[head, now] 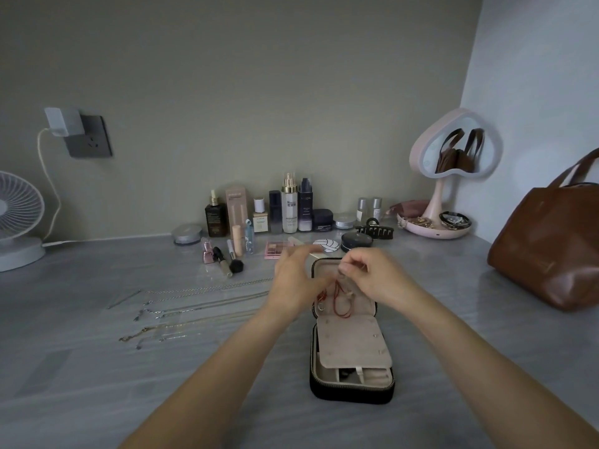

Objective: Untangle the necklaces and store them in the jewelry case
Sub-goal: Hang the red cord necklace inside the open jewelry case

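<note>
Hanging a red cord in the open case, with the chains waiting on the desk.

Both hands work over the upright lid of the case [351,348]: the right hand [372,277] is pinched shut near the lid's top, apparently on the end of the red cord [340,301] that dangles inside, though the blur makes the grip hard to confirm; the left hand [296,280] hovers beside it, fingers loosely spread, holding nothing I can see. Several untangled chains [194,306] lie in rows to the left, well apart from the case. Next likely calls for hooking the cord fast, then fetching one chain without dragging its neighbours.
</note>
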`<state>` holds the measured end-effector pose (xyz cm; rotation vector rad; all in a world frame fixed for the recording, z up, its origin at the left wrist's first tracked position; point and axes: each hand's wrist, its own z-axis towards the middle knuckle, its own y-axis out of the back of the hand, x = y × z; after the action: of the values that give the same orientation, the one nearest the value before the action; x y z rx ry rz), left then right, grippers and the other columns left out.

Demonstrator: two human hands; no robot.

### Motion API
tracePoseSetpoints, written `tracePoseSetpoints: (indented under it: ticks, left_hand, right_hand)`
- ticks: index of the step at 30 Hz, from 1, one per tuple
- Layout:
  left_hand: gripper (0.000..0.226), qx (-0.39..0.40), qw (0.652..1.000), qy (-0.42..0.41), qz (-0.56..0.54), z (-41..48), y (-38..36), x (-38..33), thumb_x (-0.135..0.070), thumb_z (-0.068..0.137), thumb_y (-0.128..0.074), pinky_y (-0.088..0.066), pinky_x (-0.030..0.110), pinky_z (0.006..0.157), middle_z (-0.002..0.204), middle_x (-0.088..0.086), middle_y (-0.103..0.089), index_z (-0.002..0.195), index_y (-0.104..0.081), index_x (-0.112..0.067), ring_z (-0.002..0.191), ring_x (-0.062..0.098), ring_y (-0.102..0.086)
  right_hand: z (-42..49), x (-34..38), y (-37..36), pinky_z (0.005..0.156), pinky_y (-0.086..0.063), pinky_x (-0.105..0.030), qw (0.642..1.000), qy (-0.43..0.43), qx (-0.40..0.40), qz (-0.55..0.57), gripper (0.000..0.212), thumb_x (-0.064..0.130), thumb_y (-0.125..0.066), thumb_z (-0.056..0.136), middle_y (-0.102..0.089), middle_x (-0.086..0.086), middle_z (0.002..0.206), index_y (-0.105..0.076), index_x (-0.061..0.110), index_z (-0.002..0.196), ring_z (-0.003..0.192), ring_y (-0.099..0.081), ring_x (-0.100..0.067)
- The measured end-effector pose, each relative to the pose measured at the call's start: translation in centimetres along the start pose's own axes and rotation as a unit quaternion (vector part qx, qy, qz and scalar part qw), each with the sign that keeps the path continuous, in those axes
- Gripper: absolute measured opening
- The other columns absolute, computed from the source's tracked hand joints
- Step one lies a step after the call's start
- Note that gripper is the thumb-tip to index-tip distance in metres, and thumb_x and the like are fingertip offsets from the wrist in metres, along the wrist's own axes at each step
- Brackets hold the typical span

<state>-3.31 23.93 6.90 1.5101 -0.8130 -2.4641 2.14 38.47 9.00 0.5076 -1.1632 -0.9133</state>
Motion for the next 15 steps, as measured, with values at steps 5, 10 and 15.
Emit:
tracePoseSetpoints:
  ticks: [5, 10, 15]
  left_hand:
    - [0.071, 0.051, 0.992, -0.005, -0.111, -0.8, -0.6, 1.4, -0.018, 0.082, -0.068, -0.039, 0.024, 0.103, 0.138, -0.010, -0.038, 0.140, -0.030, -0.032, 0.127, 0.004, -0.038]
    - [0.059, 0.030, 0.984, -0.023, -0.176, -1.2, -1.3, 2.1, -0.009, 0.083, -0.066, -0.047, 0.007, 0.079, 0.125, -0.002, -0.049, 0.132, -0.039, -0.027, 0.104, -0.006, -0.052]
    - [0.062, -0.011, 0.971, 0.036, -0.234, -1.1, -2.0, 2.3, -0.009, 0.082, -0.067, -0.055, 0.020, 0.071, 0.111, 0.009, -0.060, 0.133, -0.037, -0.028, 0.093, 0.021, -0.064]
  right_hand:
    - [0.7, 0.2, -0.9, 0.071, -0.051, -0.035, 1.000, 0.013, -0.006, -0.028, 0.014, 0.025, -0.057, 0.087, -0.063, 0.008, 0.071, -0.066, 0.022, 0.076, 0.072, -0.060, -0.014]
    - [1.1, 1.2, -1.9, 0.069, -0.051, -0.035, 0.999, 0.028, -0.013, -0.045, 0.014, 0.030, -0.057, 0.086, -0.064, 0.009, 0.067, -0.064, 0.028, 0.073, 0.070, -0.059, -0.011]
    - [1.0, 1.9, -1.8, 0.065, -0.047, -0.029, 0.993, 0.018, -0.049, -0.101, 0.015, 0.036, -0.056, 0.087, -0.067, 0.005, 0.075, -0.067, 0.027, 0.083, 0.077, -0.061, -0.017]
